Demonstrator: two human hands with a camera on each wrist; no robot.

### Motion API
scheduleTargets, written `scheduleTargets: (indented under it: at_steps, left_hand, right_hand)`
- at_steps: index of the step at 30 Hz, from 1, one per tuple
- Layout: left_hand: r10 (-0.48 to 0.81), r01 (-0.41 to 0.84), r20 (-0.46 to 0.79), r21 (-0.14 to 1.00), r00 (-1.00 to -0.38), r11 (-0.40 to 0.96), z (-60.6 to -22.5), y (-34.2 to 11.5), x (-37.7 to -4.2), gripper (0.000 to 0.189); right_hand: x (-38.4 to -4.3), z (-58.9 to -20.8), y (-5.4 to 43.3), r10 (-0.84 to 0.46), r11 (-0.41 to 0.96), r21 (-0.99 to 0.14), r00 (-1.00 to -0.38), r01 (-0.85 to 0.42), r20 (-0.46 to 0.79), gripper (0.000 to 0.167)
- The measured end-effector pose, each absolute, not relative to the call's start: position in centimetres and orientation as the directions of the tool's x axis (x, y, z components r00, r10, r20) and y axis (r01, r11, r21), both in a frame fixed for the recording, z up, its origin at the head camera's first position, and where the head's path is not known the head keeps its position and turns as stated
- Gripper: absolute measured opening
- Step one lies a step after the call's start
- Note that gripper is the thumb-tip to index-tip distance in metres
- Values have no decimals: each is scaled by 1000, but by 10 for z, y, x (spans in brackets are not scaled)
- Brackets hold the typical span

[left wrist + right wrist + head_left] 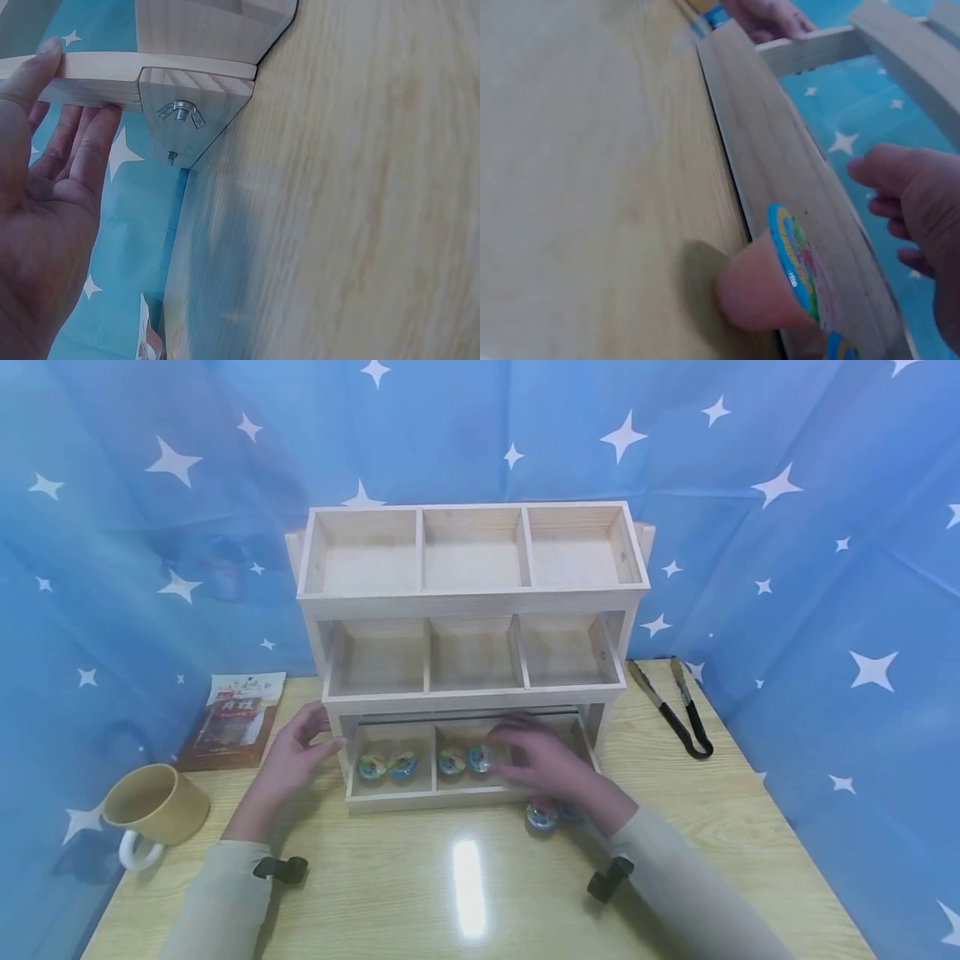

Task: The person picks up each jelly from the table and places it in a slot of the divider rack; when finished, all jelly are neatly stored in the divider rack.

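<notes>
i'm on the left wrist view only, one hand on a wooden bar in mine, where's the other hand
Observer: The right hand is over the bottom tier of the wooden rack.
Operator: what's in that tier
Observer: Small round-lidded cups: two in the left compartment and two in the middle compartment, as the head view shows it. The right hand hides part of the rest.
Operator: any outside the rack
Observer: Yes, two more cups stand on the table just in front of the bottom tier, the second partly hidden.
</notes>
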State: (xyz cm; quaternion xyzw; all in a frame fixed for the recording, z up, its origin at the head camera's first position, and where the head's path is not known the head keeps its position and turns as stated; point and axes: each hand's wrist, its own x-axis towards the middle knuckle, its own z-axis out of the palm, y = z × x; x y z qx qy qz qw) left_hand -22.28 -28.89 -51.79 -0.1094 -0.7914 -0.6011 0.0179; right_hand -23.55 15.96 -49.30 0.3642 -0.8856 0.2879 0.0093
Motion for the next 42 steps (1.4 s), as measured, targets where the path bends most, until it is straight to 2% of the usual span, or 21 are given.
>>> scheduleTargets:
  at_steps: [6,16,22,27,32,42]
  left_hand:
    - [147,188,156,953,-977,238,-517,-288,-222,62]
    - [143,174,138,945,-980,276,-513,-287,-221,60]
    - [143,190,156,946,-977,262,-513,-287,-221,59]
    - [137,191,160,945,-978,265,-514,-287,-222,58]
    - [136,189,159,951,-978,247,-514,-287,-223,57]
    - [141,190,160,954,-977,233,-513,-285,-222,58]
  right_hand:
    - [-203,-488,185,-512,609,-511,-793,-606,331,43]
    - [-151,-507,234,-329,671,-521,-841,-529,430,43]
    - [-128,-522,244,-211,709,-577,-902,-406,376,34]
    - [-120,-533,243,-154,728,-615,-947,-302,282,42]
    - [-118,-538,240,-136,751,-602,-956,-270,259,49]
    - [-117,-541,237,-106,765,-602,-966,-230,234,47]
